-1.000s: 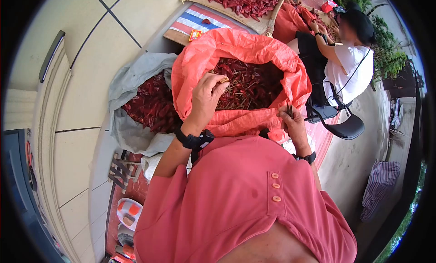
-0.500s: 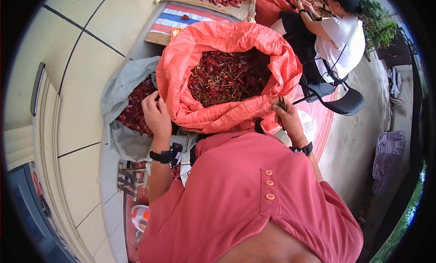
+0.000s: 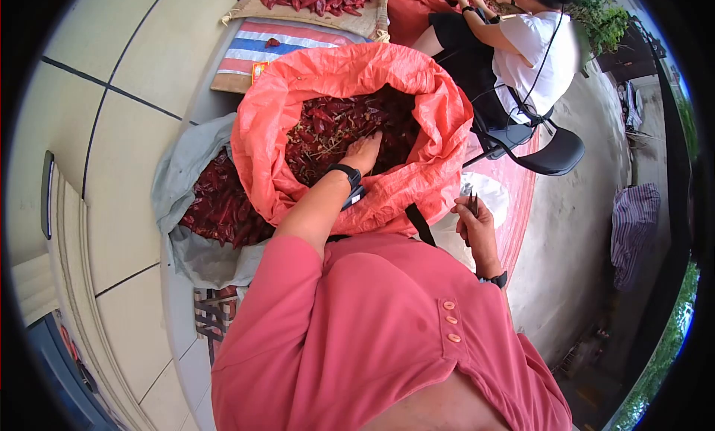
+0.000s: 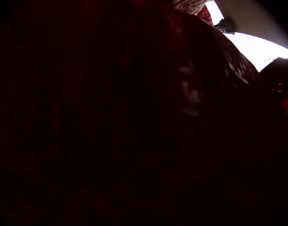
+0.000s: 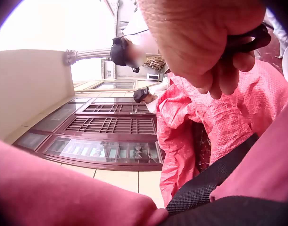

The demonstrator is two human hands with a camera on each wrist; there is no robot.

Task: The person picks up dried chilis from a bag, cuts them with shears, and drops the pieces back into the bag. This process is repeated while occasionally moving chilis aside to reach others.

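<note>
Reaching into the sack (image 3: 257, 126), the left hand (image 3: 361, 155), fingers unclear, is touching probably brittle peppers (image 3: 328, 117), best stem-held, while the right hand (image 3: 482, 228) is gripping snips (image 3: 473, 202) outside.

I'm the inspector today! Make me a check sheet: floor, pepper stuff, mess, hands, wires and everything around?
Surface: pale tiles on the left; under the red sack, hidden.
Job's things: red peppers and stalks in the open red sack; grey sack beside it, also holding peppers.
Clutter: small packet by the striped sheet.
Hands: left hand inside the red sack; right hand grips a dark pointed tool.
Cables: thin black cord near the seated person.
Surroundings: black chair, green plant.
</note>
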